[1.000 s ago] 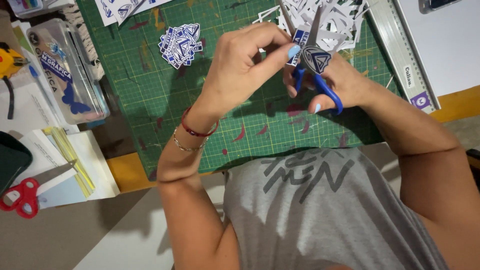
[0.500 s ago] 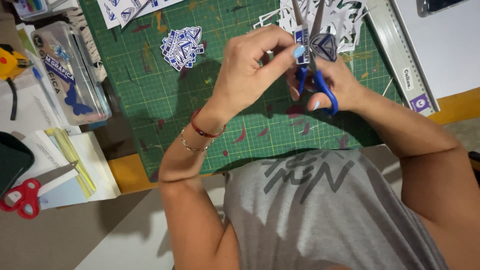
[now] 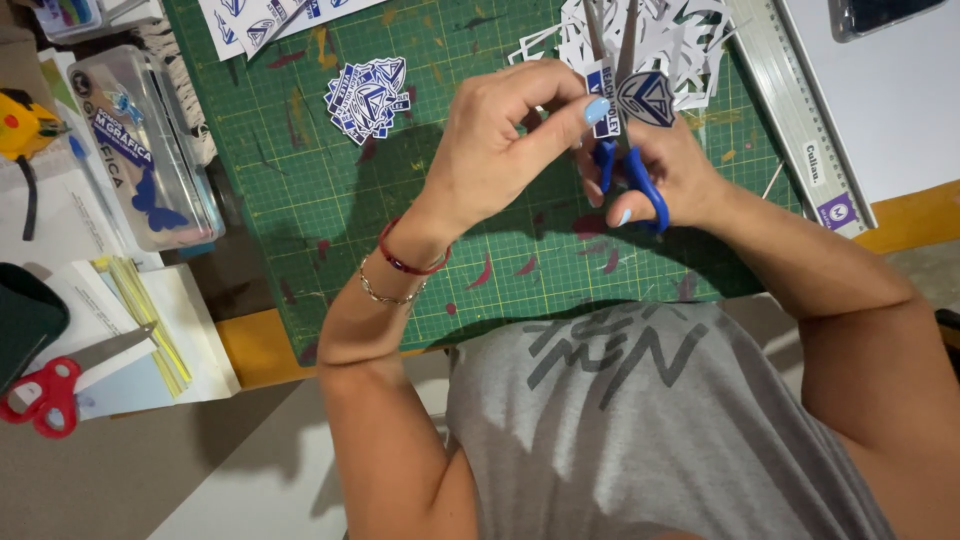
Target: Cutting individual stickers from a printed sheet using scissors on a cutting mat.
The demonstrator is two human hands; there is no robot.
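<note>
Blue-handled scissors (image 3: 632, 170): glossy plastic grips, bare metal blades.
Printed paper sticker (image 3: 645, 97): smooth, glossy.
Green cutting mat (image 3: 300, 200): matt, paint-stained.
Long metal ruler (image 3: 800, 120): brushed.

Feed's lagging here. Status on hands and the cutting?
Right hand grips blue-handled scissors. Left hand pinches sticker strip at the blades. Paper offcuts lie behind on green cutting mat.

A small blue and white sticker (image 3: 603, 100) is being pinched in the left hand (image 3: 500, 150), just beside a dark shield-shaped sticker (image 3: 646, 97). A pile of blue and white stickers (image 3: 368, 98) is lying on the green mat (image 3: 300, 200). A clear plastic box (image 3: 145, 150) with a blue and white label is lying left of the mat. White sticker sheets (image 3: 260, 20) are lying at the top. A dark screen (image 3: 885, 12) is showing at the top right corner.
</note>
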